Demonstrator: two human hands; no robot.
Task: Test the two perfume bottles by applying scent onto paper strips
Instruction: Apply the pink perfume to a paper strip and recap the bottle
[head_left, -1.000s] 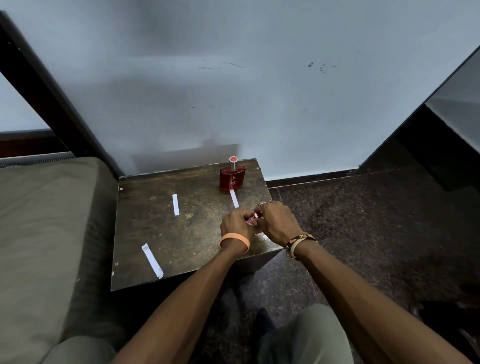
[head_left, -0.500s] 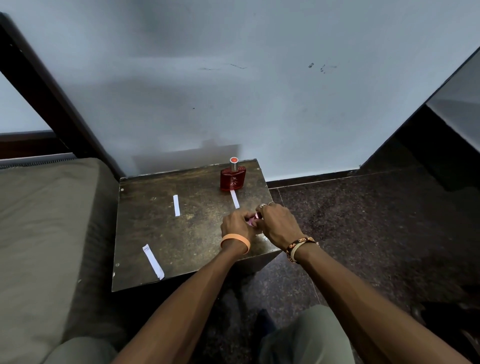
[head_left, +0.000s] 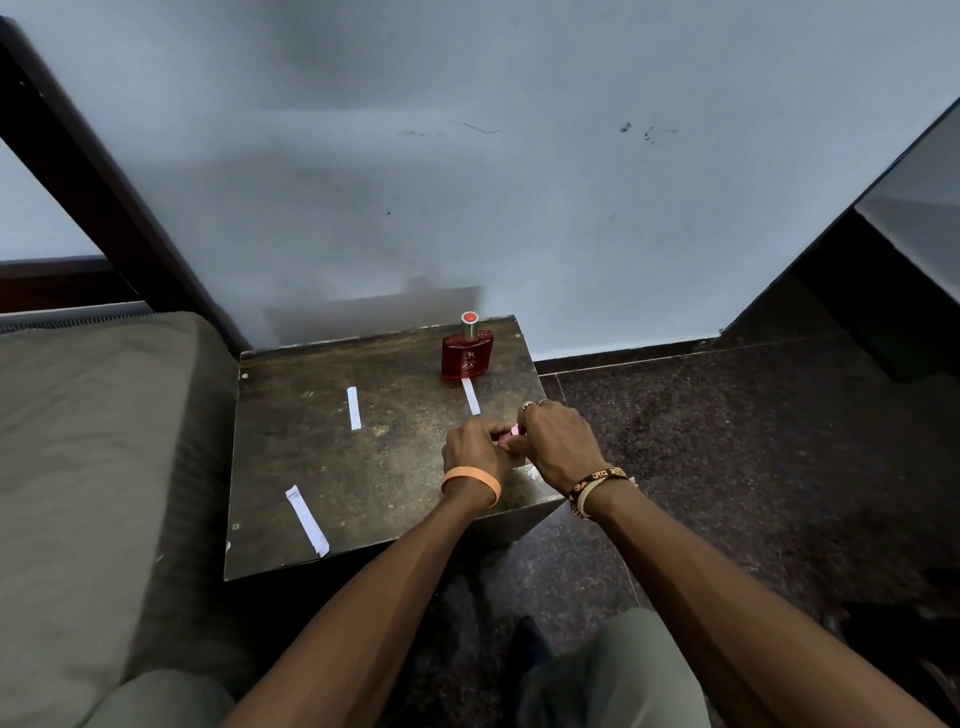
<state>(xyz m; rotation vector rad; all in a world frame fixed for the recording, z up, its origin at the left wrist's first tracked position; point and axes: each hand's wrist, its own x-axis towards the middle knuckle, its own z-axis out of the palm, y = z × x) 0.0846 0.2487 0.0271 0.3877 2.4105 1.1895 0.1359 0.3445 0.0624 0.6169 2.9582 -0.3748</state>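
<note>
Pink bottle (head_left: 508, 435), mostly hidden, is gripped between my left hand (head_left: 474, 448) and right hand (head_left: 560, 446), both curled round it over the counter's (head_left: 363, 478) near right corner, probably uncapping; next needs the cap off, then a spray onto the paper strip (head_left: 470, 396) by the red bottle (head_left: 467, 354).

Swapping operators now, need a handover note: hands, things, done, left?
Hands: left hand and right hand both grip a small pink item, likely the second bottle, mostly hidden, over the table near its right edge.
Red bottle stands upright at back right, right strip just in front of it; middle strip and near-left strip lie apart.
Done: cannot tell if any strip is scented.
Left: apply both scents to strips.
</note>
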